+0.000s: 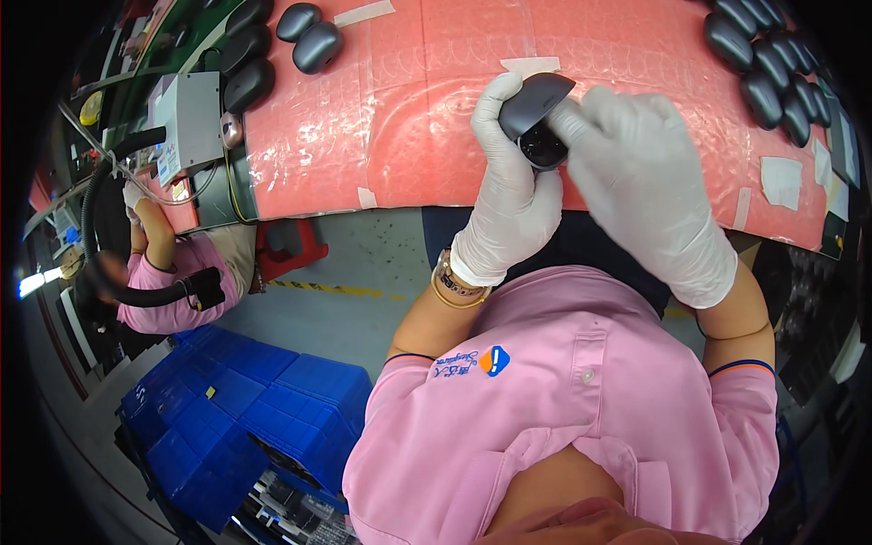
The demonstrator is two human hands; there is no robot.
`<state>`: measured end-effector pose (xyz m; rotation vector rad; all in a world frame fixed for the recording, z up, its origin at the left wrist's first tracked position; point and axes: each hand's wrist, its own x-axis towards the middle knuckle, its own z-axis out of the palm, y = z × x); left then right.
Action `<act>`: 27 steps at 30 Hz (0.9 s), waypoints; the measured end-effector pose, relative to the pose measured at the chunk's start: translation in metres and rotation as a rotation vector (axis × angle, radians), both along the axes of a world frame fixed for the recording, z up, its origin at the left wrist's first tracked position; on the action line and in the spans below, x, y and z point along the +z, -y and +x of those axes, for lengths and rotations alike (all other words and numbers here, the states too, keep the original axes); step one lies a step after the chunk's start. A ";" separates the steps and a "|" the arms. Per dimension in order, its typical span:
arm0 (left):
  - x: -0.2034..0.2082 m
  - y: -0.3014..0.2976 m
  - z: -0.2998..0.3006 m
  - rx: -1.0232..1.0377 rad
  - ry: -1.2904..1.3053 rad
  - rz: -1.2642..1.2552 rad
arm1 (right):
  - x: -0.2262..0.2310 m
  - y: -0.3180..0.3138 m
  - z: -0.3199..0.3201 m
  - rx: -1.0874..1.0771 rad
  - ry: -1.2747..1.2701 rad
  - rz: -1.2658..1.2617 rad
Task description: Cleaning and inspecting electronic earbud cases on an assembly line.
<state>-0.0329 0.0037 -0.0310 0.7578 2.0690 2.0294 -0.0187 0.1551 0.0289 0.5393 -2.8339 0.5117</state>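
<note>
At the upper centre of the frame, the gloved left hand point(513, 202) rises from below, its fingers wrapped round an opened dark case point(530, 105); the gloved right hand point(640, 173), back uppermost, slants in from the lower right, fingers bent at the case's opening, too blurred to tell whether they grip anything; beneath, a pink-covered table point(418, 163)

Workwear in pink and white

The person wore a pink short-sleeved collared shirt point(536, 372) with blue-and-orange sleeve trim point(743, 365) and an orange-and-blue chest emblem point(494, 361). Wrinkled white gloves point(495, 232) covered the left hand point(518, 186) and right hand point(640, 168); a gold-coloured bangle point(457, 304) and linked metallic bracelet point(450, 276) circled the left forearm point(429, 327).
</note>
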 end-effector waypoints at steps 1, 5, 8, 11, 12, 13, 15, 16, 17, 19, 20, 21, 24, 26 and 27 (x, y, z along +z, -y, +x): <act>-0.001 -0.001 0.000 0.008 -0.060 0.001 | 0.001 0.007 0.003 0.068 -0.026 -0.064; 0.002 0.000 -0.003 0.006 -0.003 0.039 | 0.005 0.006 -0.001 0.048 -0.076 0.027; 0.014 0.003 -0.007 -0.045 0.235 0.144 | -0.001 -0.009 -0.006 -0.026 -0.094 0.129; 0.026 0.006 -0.014 -0.127 0.524 0.266 | -0.003 -0.021 -0.006 -0.008 -0.078 -0.036; 0.024 0.008 -0.016 -0.128 0.526 0.267 | -0.005 -0.026 -0.004 -0.009 -0.077 -0.034; 0.022 0.011 -0.018 -0.163 0.579 0.320 | -0.007 -0.031 -0.003 -0.042 -0.043 -0.075; 0.020 0.012 -0.019 -0.200 0.634 0.373 | -0.010 -0.032 -0.001 -0.079 -0.007 -0.115; 0.021 0.011 -0.019 -0.186 0.624 0.371 | -0.013 -0.028 0.001 -0.091 -0.047 -0.199; 0.022 0.010 -0.018 -0.172 0.614 0.369 | -0.015 -0.025 0.002 -0.102 -0.088 -0.282; 0.027 0.006 -0.016 -0.122 0.588 0.343 | -0.014 -0.016 0.005 -0.094 -0.097 -0.305; 0.028 0.004 -0.015 -0.071 0.561 0.319 | -0.014 -0.012 0.006 -0.083 -0.107 -0.327; 0.025 0.005 -0.014 -0.069 0.560 0.317 | -0.017 -0.007 0.004 -0.001 -0.122 -0.346; 0.011 0.006 -0.008 -0.006 0.358 0.081 | -0.014 0.008 0.010 0.076 -0.050 -0.098; 0.008 0.004 -0.004 0.029 0.262 0.108 | -0.012 0.005 0.008 0.067 -0.054 0.014; 0.011 0.003 -0.003 0.026 0.267 0.101 | -0.011 0.004 0.008 0.061 -0.059 0.127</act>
